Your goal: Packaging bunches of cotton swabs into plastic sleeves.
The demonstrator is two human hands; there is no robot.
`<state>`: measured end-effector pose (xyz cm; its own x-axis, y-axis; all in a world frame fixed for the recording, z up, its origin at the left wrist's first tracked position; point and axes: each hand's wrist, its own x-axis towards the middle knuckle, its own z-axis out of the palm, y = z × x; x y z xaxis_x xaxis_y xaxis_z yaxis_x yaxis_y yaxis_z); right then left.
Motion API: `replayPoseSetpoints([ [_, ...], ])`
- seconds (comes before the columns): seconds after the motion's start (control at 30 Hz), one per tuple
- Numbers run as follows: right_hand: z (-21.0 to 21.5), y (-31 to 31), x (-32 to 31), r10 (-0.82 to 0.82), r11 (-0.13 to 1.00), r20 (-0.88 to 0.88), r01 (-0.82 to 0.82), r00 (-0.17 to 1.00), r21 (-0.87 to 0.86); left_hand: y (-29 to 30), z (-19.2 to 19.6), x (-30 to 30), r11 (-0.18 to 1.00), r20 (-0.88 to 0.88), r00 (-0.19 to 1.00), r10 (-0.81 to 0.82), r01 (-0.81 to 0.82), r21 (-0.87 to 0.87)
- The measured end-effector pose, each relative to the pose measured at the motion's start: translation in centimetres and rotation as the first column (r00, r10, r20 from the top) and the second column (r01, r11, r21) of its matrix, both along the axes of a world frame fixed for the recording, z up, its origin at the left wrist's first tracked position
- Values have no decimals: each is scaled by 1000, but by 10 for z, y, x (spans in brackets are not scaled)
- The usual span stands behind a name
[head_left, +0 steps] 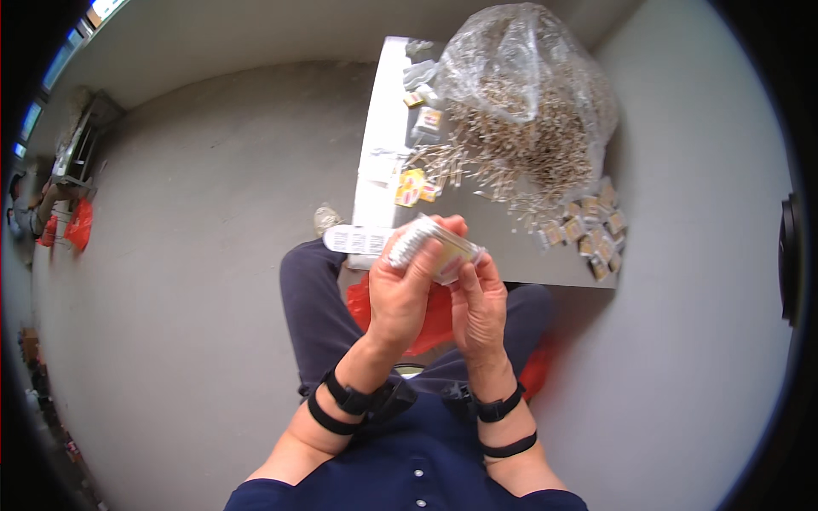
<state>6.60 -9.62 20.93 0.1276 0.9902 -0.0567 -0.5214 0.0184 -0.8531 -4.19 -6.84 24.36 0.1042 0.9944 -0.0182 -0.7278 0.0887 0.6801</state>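
Above my lap, at the table's near edge, both hands hold a small clear plastic pack of cotton swabs [445,262] with a yellowish label inside. White swab tips show in a row at its left end. My left hand [397,300] is wrapped round that end, its thumb lying along the pack. My right hand [480,311] pinches the pack's right end, where the clear film sticks out. Just beyond my hands lie loose yellow printed cards [411,188]. Loose cotton swabs [445,162] spill from a big clear bag [532,64] full of them.
Several finished-looking swab packs [594,230] are heaped on the table's right side by the wall. Small clear bags [419,75] lie along the far left. A white printed strip [356,239] juts over the left edge. A red plastic bag [417,319] hangs between my knees.
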Motion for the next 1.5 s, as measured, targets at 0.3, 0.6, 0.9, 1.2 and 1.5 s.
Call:
replayPoseSetpoints([
  [0.3,-1,-76,56,45,998,-457,-21,888,57,-50,51,45,807,-482,874,64,238,540],
  [0.6,16,-67,42,-62,990,-456,114,888,88,-46,34,42,960,-111,960,-256,266,88],
  [0.9,-3,-29,45,-365,925,505,365,782,103,-17,-87,45,912,355,911,-211,315,-265],
  [1.2,-43,23,69,-120,981,624,189,772,-46,15,-154,44,853,411,878,-244,396,-339],
  [1.5,-96,90,116,-168,940,985,-293,44,174,74,-144,35,963,-912,363,189,115,245],
])
